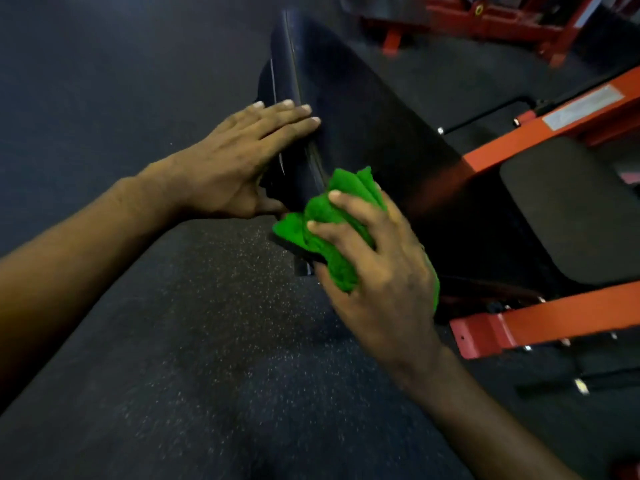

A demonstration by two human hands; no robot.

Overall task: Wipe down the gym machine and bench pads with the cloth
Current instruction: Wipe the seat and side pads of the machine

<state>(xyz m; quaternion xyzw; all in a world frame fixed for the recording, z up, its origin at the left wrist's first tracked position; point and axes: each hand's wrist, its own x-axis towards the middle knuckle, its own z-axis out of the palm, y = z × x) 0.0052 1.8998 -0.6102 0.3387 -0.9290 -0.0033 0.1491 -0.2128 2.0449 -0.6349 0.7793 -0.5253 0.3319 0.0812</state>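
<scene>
A long black back pad of the gym machine tilts up from the centre toward the top. My left hand lies with straight fingers across the pad's left edge, thumb under it. My right hand grips a bunched green cloth and presses it against the pad's near lower end. A black seat pad sits to the right between the orange frame bars.
The orange frame runs along the right, with a second bar above the seat. More red-orange equipment stands at the top right. Dark speckled rubber floor spreads left and below.
</scene>
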